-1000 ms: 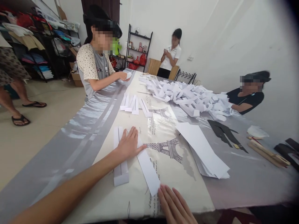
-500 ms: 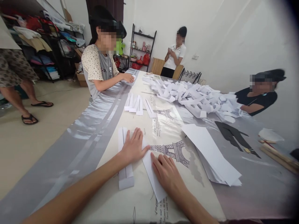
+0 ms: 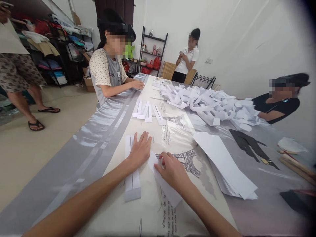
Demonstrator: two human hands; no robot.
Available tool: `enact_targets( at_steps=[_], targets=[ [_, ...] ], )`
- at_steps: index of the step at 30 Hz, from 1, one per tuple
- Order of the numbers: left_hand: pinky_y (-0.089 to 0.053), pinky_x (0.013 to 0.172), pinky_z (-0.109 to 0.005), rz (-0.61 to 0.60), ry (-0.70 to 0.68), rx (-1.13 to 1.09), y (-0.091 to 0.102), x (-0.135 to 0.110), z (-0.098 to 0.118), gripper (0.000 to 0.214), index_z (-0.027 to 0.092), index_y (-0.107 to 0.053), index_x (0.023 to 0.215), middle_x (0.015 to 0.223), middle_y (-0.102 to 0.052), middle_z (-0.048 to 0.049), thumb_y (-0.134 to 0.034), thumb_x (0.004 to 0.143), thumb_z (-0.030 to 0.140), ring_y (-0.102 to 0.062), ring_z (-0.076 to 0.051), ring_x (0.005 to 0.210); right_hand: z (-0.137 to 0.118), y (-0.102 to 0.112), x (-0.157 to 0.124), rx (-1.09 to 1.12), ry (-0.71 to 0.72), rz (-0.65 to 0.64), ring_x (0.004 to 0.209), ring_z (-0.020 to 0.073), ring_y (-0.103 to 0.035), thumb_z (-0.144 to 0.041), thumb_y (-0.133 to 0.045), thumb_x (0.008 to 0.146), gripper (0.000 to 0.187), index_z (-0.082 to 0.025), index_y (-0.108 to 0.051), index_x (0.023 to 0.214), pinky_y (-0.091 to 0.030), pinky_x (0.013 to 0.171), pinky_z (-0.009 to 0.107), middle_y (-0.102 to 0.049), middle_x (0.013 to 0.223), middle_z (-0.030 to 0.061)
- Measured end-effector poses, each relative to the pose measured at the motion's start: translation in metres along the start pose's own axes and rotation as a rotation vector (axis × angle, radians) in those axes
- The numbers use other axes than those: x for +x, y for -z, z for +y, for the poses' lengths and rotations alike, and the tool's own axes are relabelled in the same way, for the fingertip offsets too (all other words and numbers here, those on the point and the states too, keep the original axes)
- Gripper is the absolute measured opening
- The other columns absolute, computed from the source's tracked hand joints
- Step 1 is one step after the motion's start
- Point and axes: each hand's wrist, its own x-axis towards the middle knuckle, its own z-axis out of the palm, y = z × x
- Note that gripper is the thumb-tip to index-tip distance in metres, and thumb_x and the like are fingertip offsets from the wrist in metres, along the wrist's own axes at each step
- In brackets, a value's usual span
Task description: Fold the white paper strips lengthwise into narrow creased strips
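Note:
In the head view, my left hand (image 3: pixel 140 149) rests with its fingers spread between a folded white paper strip (image 3: pixel 132 189) and a second paper strip (image 3: pixel 168 190). Its fingertips lie near the upper end of the folded strip, and its thumb side is at the top of the second strip. My right hand (image 3: pixel 174 169) is over that second, slanted strip, thumb and bent fingers apart, covering part of it. Several finished-looking folded strips (image 3: pixel 148 113) lie farther up the printed tablecloth (image 3: pixel 116 184). A stack of white sheets (image 3: pixel 222 164) is to the right of my right hand.
A large heap of folded papers (image 3: pixel 204 100) covers the far right of the table. A dark flat item (image 3: pixel 247 146) and wooden sticks (image 3: pixel 296 166) lie at the right. Co-workers sit at the left (image 3: pixel 108 72) and right (image 3: pixel 274 105); another person (image 3: pixel 186 59) stands behind.
My right hand has lifted its flattened fingers into a bent shape, with the thumb swung out. The slanted strip has turned slightly. My left hand's fingers have bent and shifted a little left.

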Motion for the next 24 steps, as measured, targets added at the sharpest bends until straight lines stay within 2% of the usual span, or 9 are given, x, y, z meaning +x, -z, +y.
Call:
enact_targets(
  at_steps=[3, 7, 9, 11, 13, 15, 17, 20, 24],
  targets=[
    [-0.028, 0.119, -0.059, -0.041, -0.106, -0.052, 0.002, -0.008, -0.007, 0.045, 0.013, -0.06, 0.116, 0.141, -0.057, -0.0188, -0.033, 0.086, -0.006, -0.045, -0.028, 0.142, -0.005, 0.005, 0.015, 0.091, -0.039, -0.058, 0.076, 0.0197, -0.053, -0.022, -0.065, 0.089, 0.014, -0.021, -0.051, 0.085, -0.03, 0.06, 0.029, -0.059, 0.081, 0.0021],
    [-0.033, 0.119, -0.054, -0.051, -0.235, -0.209, 0.003, -0.021, -0.018, 0.043, 0.017, -0.056, 0.128, 0.138, -0.061, -0.0129, -0.033, 0.094, 0.001, -0.052, -0.024, 0.135, 0.007, 0.013, 0.031, 0.236, 0.028, -0.19, 0.063, 0.0139, -0.046, -0.024, -0.065, 0.087, 0.028, -0.022, -0.043, 0.069, -0.03, 0.055, 0.027, -0.053, 0.067, -0.0033],
    [-0.033, 0.119, -0.055, -0.003, -0.262, -0.246, 0.004, -0.025, -0.021, 0.044, 0.018, -0.052, 0.134, 0.142, -0.058, -0.0128, -0.031, 0.098, 0.003, -0.05, -0.024, 0.138, 0.016, 0.019, 0.04, 0.33, 0.099, -0.284, 0.059, 0.0115, -0.044, -0.026, -0.067, 0.085, 0.03, -0.022, -0.043, 0.067, -0.033, 0.054, 0.025, -0.049, 0.063, -0.0059],
    [-0.032, 0.119, -0.056, 0.099, -0.261, -0.262, 0.01, -0.024, -0.022, 0.042, 0.017, -0.049, 0.14, 0.15, -0.051, -0.0148, -0.034, 0.102, 0.007, -0.044, -0.025, 0.143, 0.024, 0.028, 0.049, 0.413, 0.173, -0.362, 0.059, 0.0101, -0.044, -0.027, -0.07, 0.084, 0.029, -0.021, -0.046, 0.068, -0.037, 0.056, 0.023, -0.048, 0.062, -0.0074],
    [-0.027, 0.121, -0.058, 0.207, -0.308, -0.278, 0.019, -0.022, -0.023, 0.03, 0.018, -0.056, 0.131, 0.141, -0.06, -0.0121, -0.043, 0.105, 0.014, -0.04, -0.028, 0.145, 0.031, 0.036, 0.055, 0.474, 0.226, -0.409, 0.06, 0.0098, -0.044, -0.028, -0.072, 0.083, 0.027, -0.021, -0.051, 0.069, -0.039, 0.06, 0.023, -0.047, 0.062, -0.0078],
    [-0.018, 0.124, -0.061, 0.268, -0.399, -0.311, 0.031, -0.019, -0.026, 0.014, 0.02, -0.065, 0.104, 0.107, -0.073, -0.0033, -0.052, 0.104, 0.018, -0.051, -0.026, 0.135, 0.035, 0.042, 0.056, 0.499, 0.263, -0.388, 0.062, 0.0101, -0.045, -0.03, -0.074, 0.083, 0.023, -0.021, -0.058, 0.07, -0.041, 0.062, 0.024, -0.049, 0.066, -0.0065],
    [-0.018, 0.124, -0.059, 0.248, -0.489, -0.338, 0.043, -0.019, -0.029, 0.02, 0.02, -0.064, 0.087, 0.083, -0.071, 0.0027, -0.054, 0.103, 0.015, -0.063, -0.02, 0.115, 0.036, 0.045, 0.051, 0.463, 0.298, -0.299, 0.066, 0.0113, -0.051, -0.031, -0.073, 0.086, 0.015, -0.022, -0.066, 0.077, -0.044, 0.064, 0.025, -0.057, 0.077, -0.0032],
    [-0.029, 0.121, -0.05, 0.198, -0.527, -0.34, 0.054, -0.022, -0.027, 0.026, 0.021, -0.065, 0.085, 0.079, -0.069, 0.0049, -0.049, 0.103, 0.009, -0.067, -0.013, 0.09, 0.028, 0.045, 0.039, 0.358, 0.392, -0.155, 0.077, 0.0143, -0.061, -0.03, -0.066, 0.094, 0.009, -0.025, -0.073, 0.091, -0.048, 0.069, 0.028, -0.066, 0.095, 0.0016],
    [-0.042, 0.109, -0.041, 0.162, -0.534, -0.357, 0.06, -0.025, -0.021, 0.025, 0.021, -0.068, 0.091, 0.081, -0.07, 0.0027, -0.048, 0.103, 0.009, -0.066, -0.013, 0.082, 0.018, 0.04, 0.028, 0.314, 0.523, -0.082, 0.079, 0.0161, -0.065, -0.031, -0.059, 0.1, 0.02, -0.025, -0.074, 0.089, -0.05, 0.071, 0.03, -0.071, 0.093, 0.0021]
  ],
)
